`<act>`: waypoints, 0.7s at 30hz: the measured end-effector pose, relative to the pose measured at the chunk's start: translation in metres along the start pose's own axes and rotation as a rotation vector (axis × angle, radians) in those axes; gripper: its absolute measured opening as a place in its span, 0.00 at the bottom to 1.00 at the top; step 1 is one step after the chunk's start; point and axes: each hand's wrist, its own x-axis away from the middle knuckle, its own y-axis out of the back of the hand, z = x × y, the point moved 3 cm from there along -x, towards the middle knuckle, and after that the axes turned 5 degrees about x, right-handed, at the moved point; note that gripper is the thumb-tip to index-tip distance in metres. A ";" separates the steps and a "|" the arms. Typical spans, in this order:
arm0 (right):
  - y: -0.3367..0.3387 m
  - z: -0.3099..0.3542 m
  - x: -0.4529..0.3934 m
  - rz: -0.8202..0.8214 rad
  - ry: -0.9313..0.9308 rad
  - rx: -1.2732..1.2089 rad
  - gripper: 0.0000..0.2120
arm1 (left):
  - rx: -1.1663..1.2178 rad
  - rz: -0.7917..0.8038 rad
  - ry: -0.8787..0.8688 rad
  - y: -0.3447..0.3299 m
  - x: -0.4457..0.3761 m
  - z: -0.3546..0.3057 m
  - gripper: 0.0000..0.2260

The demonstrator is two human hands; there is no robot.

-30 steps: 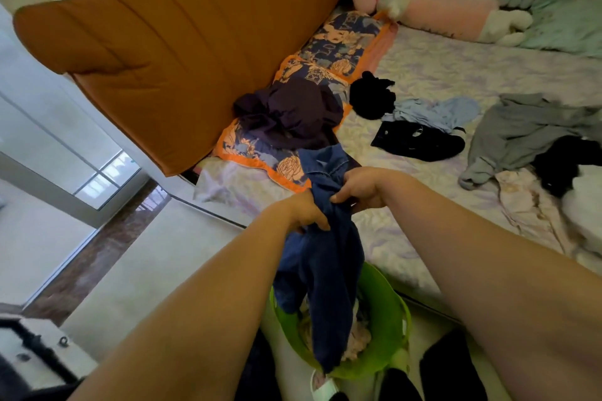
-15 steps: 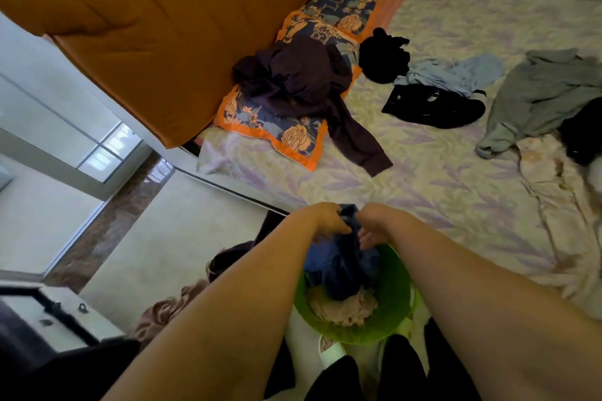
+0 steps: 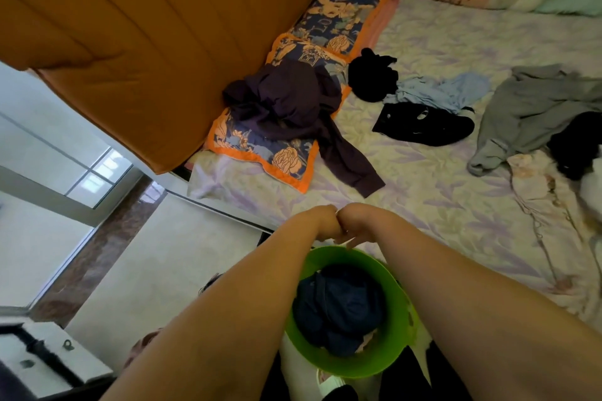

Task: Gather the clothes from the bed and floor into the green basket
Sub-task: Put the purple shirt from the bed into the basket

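Blue garment (image 3: pixel 338 306) now released, lying in green basket (image 3: pixel 395 340); a second ago I held it above. My left hand (image 3: pixel 325 223) and right hand (image 3: pixel 353 226) loosely curled, empty, above far rim. Purple hoodie (image 3: pixel 290 111) remains on bed (image 3: pixel 439 192): likely next.

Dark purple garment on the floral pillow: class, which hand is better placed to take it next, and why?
Probably the left hand. The dark purple garment lies up and left of both hands, nearer the left; the right hand would reach across.
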 end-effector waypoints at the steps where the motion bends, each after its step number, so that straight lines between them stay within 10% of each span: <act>1: 0.009 0.003 0.000 -0.006 0.003 -0.005 0.15 | 0.014 -0.004 -0.006 0.006 -0.004 -0.005 0.26; 11: 0.123 0.030 -0.054 -0.082 0.034 -0.136 0.19 | -0.076 -0.090 -0.044 0.078 -0.078 -0.069 0.31; 18: 0.198 0.090 -0.133 -0.200 0.200 -0.070 0.16 | 0.045 -0.163 0.045 0.145 -0.147 -0.087 0.09; 21: 0.221 0.118 -0.182 -0.207 0.296 -0.045 0.14 | 0.117 -0.221 0.115 0.172 -0.197 -0.065 0.22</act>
